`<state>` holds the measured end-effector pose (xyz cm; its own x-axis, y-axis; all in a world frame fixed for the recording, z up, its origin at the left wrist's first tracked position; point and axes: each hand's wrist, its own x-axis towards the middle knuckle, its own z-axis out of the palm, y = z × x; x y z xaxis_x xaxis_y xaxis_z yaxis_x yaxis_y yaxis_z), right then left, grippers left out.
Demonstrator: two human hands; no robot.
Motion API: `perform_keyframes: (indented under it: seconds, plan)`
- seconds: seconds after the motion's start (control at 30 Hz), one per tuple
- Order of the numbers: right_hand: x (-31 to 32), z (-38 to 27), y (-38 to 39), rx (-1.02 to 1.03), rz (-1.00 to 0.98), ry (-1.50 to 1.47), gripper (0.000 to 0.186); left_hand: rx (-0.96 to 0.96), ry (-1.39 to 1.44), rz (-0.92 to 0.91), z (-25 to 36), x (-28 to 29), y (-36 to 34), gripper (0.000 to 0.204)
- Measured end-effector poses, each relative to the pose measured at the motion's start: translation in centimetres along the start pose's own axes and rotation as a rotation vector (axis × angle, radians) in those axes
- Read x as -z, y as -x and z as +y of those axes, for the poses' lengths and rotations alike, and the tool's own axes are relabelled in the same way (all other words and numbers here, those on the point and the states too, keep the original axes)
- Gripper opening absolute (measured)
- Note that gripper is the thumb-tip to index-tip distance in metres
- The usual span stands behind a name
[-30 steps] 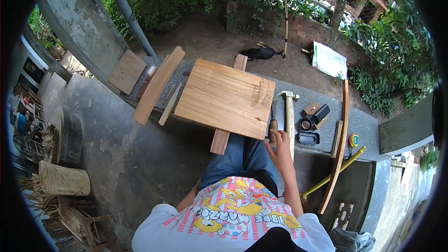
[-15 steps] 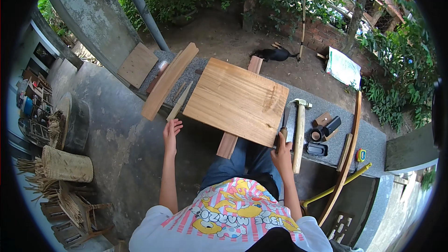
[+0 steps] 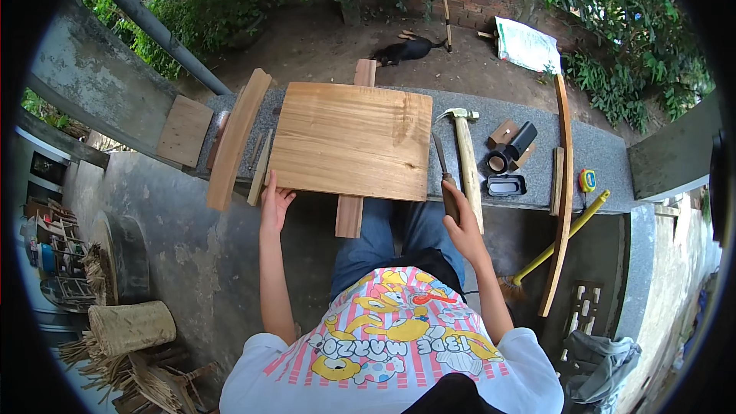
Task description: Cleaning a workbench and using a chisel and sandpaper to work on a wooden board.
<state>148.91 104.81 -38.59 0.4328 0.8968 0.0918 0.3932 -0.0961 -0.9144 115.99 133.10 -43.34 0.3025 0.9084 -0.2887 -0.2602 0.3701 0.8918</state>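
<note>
A light wooden board (image 3: 349, 134) lies on a crosspiece of wood (image 3: 349, 218) over the granite ledge. My left hand (image 3: 276, 203) touches its lower-left corner with fingers apart, beside a pale wood strip (image 3: 257, 184). My right hand (image 3: 458, 216) is closed around the wooden handle of a narrow-bladed tool (image 3: 439, 155), just right of the board. A claw hammer (image 3: 468, 172) with a pale handle lies alongside it.
The granite ledge (image 3: 602, 161) also carries planks (image 3: 234, 146), a square panel (image 3: 182, 130), black containers (image 3: 506, 184), a tape measure (image 3: 587, 180) and a long curved batten (image 3: 565, 226). A black dog (image 3: 406, 51) lies beyond on dirt. A yellow-handled broom (image 3: 579, 226) leans at right.
My left hand has come up into view and reached the board's corner. My right hand has closed on the tool's handle. The camera's view has shifted.
</note>
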Motion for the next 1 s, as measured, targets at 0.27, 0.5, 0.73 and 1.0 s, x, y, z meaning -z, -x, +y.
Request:
perform_keyframes:
  seconds: [0.27, 0.5, 0.73, 1.0]
  plan:
    - [0.6, 0.2, 1.9, -0.056, 0.101, -0.126, 0.077, -0.178, 0.021, 0.095, -1.0, -2.3, -0.6, 0.036]
    - [2.0, -2.8, 1.6, -0.237, 0.170, -0.151, 0.050, -0.326, 0.018, 0.149, 2.0, -7.6, 4.7, 0.027]
    - [1.0, -5.9, 0.9, -0.014, 0.096, -0.328, 0.040, -0.614, -0.361, 0.018, 6.4, -14.9, 11.1, 0.033]
    - [-0.6, -7.3, 0.0, 0.243, 0.255, -0.495, 0.054, -0.993, -0.804, -0.173, 8.4, -24.7, 14.9, 0.025]
